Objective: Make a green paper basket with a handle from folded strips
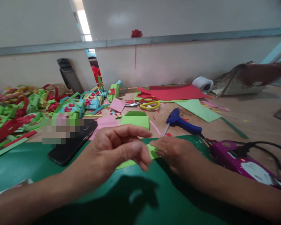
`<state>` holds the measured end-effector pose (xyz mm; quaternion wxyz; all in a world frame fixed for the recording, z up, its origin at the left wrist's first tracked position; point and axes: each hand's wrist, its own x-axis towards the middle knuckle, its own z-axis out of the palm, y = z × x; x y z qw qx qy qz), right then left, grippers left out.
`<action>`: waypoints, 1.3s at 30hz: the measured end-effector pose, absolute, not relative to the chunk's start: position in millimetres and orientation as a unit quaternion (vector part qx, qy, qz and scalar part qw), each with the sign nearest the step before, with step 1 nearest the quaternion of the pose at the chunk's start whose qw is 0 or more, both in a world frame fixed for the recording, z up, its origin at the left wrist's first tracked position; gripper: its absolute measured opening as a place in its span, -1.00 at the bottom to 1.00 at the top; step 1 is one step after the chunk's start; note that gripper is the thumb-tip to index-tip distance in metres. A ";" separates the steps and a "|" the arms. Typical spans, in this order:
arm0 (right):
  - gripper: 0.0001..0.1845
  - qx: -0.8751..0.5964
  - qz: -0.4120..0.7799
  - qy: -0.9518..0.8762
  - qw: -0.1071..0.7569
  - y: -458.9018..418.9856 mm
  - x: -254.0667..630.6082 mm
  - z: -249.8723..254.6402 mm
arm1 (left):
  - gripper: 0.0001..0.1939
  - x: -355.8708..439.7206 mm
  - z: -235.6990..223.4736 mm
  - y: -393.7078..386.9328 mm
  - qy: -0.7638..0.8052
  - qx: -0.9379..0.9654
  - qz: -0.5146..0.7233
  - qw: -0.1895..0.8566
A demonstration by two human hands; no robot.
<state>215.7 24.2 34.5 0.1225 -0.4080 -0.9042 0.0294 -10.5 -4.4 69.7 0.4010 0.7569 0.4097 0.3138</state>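
Both hands work one light green paper strip (140,157) lying on the dark green mat (25,165).

We judge the main risk to be a crooked crease or tear: our left hand (117,151) hovers above the strip, fingers loosely curled and holding nothing, so only our right hand (173,151), fingers flat, pins its right end. The blue glue gun (181,122) lies just beyond with its cord near our right forearm; a snag could drag it onto the strip.
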 end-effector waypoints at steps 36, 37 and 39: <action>-0.76 -0.394 -0.111 -0.913 -0.009 19.6 213.8 33.8 | -0.82 -11.1 23.5 29.1 0.443 0.887 0.123 0.042; -0.77 -0.392 -0.111 -0.913 -0.002 20.1 214.0 32.7 | -0.82 -11.5 23.0 30.2 0.440 0.887 0.129 0.045; -0.78 -0.391 -0.113 -0.913 0.007 21.8 214.2 30.3 | -0.81 -12.3 21.0 32.2 0.431 0.890 0.142 0.045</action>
